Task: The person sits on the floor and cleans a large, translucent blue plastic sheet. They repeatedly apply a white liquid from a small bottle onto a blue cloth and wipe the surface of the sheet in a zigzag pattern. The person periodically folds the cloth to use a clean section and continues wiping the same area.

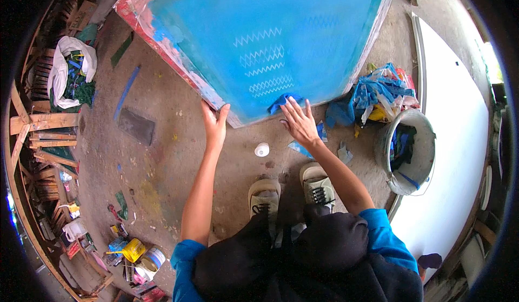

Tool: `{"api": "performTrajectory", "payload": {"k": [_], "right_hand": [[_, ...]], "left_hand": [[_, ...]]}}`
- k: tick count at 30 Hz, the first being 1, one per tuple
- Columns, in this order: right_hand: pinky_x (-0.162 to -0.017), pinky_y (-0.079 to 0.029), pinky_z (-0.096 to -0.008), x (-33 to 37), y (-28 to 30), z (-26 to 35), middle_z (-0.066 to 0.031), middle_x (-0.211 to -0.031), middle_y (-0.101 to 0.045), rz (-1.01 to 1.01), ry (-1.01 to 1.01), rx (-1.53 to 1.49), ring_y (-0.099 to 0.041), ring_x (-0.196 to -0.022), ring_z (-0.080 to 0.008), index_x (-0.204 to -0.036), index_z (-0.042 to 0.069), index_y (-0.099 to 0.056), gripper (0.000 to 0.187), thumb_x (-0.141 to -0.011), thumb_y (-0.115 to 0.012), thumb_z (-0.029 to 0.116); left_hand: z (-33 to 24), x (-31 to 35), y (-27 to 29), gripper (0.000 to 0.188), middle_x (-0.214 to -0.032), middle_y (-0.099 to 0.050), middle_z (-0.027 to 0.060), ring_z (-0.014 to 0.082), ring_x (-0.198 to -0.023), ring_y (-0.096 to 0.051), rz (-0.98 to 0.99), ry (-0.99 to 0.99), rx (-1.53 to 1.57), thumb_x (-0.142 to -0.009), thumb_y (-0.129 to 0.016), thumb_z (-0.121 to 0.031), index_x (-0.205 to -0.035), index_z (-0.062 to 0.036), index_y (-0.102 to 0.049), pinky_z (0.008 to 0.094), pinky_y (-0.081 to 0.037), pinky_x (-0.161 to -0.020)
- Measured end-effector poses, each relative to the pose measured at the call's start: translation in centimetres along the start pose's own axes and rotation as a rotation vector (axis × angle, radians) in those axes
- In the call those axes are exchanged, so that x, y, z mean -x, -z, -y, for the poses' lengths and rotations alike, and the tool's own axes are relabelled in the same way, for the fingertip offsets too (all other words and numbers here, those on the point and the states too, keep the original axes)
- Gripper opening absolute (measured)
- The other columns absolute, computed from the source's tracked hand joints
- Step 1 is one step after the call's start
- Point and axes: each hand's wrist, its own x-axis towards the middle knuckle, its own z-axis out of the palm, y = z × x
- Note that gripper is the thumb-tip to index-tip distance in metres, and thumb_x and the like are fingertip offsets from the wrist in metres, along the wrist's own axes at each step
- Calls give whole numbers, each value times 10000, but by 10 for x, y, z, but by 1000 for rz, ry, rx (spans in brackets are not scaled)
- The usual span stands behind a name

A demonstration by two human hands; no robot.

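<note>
Presently, the work is a blue framed screen (335,48) in the upper middle of the head view, its near edge facing the person; what supports it cannot be told. Border is smeared red, pink and whitish along the left side. Rows of pale zigzag lines (266,53) cross the blue face; fainter, darker rows lie to their right.

Left hand (214,123): clamped on the screen's near left corner, thumb toward the blue face.

Right hand (297,121): fingers extended and apart, laid over a crumpled blue cloth (277,103), not wrapped round it. Cloth lies against the screen near its near edge, just below the lowest zigzag row.

Surroundings: concrete floor (108,156), paint-stained. Small white cylinder (261,149) on it, between the forearms and ahead of the sandals (264,189). To the right, a heap of plastic bags (381,91) beside a grey bucket (429,145) with dark cloth inside; beyond these, a large white panel (457,123). To the left, a dark flat piece (136,126), a blue strip (127,91) and an open white sack (55,80). Lower left: yellow container (134,250) next to a tin (153,259).
</note>
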Motion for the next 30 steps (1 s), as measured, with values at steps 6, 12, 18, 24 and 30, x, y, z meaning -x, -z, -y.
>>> {"api": "performTrajectory", "payload": {"k": [6,12,18,24,30], "right_hand": [[-1068,-210,-492,-3,6,3,-98,-1376,-340,-205,40,-170,-330,-1266,-264,-1364,73,-310,628,-800,-575,149],[-1063,-228,-470,-3,-4,15,-106,-1414,-281,-173,-26,-99,-313,-1269,-275,-1375,62,-286,654,-806,-575,203],[-1068,-218,-448,-7,-13,9,-91,-1436,-270,-16,68,-117,-284,-1306,-223,-1384,70,-265,632,-849,-537,270],[-1078,-202,-443,-8,-6,-2,-67,-1424,-308,-53,41,-59,-340,-1276,-215,-1382,86,-278,595,-877,-501,307],[-1081,-196,-435,-5,-1,2,-40,-1436,-289,-70,-135,-23,-298,-1304,-184,-1388,95,-268,613,-862,-514,292]], "left_hand": [[-3,-1,-2,525,-1179,-439,129,200,-1072,-439,-5,-9,9,-862,-609,-148,-1254,14,-300,318,-339,-941],[-5,-1,-2,558,-1211,-421,135,203,-1096,-426,6,-12,3,-867,-605,-169,-1281,15,-279,322,-333,-949],[0,0,1,585,-1232,-409,132,205,-1107,-421,13,13,15,-867,-605,-184,-1297,14,-261,327,-332,-954],[2,1,-1,574,-1216,-419,125,203,-1098,-430,-10,31,0,-861,-613,-177,-1288,13,-279,330,-330,-957],[3,-1,2,596,-1228,-406,125,200,-1112,-411,8,1,-21,-863,-610,-186,-1297,21,-258,322,-309,-971]]}}
